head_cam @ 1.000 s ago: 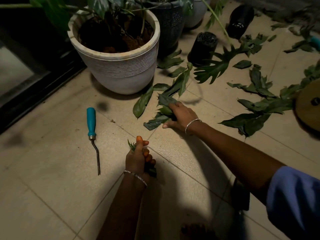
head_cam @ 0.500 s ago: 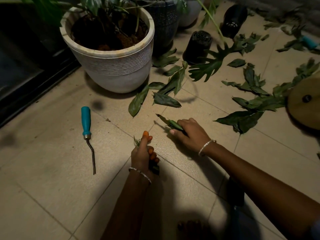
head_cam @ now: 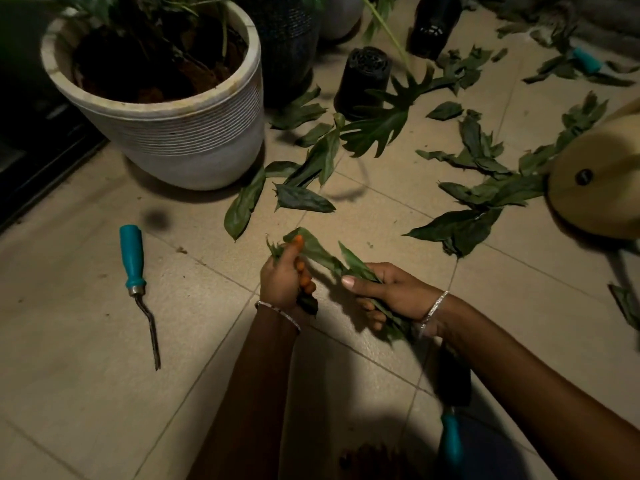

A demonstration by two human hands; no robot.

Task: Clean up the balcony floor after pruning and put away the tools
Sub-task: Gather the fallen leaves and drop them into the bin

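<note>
My left hand grips a small bunch of cut leaves just above the tiled floor. My right hand holds a few long green leaves whose tips reach across to the left hand's bunch. More cut leaves lie on the tiles beyond my hands, and another heap lies to the right. A teal-handled weeder lies on the floor to the left. A second teal-handled tool lies under my right forearm.
A large white ribbed pot with soil stands at the back left, dark pots behind it. Two black nursery pots lie tipped over. A tan round object sits at the right edge. Another teal handle lies far right.
My right hand picked leaves off the floor near the white pot and drew them back toward my left hand. The left hand stayed roughly in place, holding its bunch.
</note>
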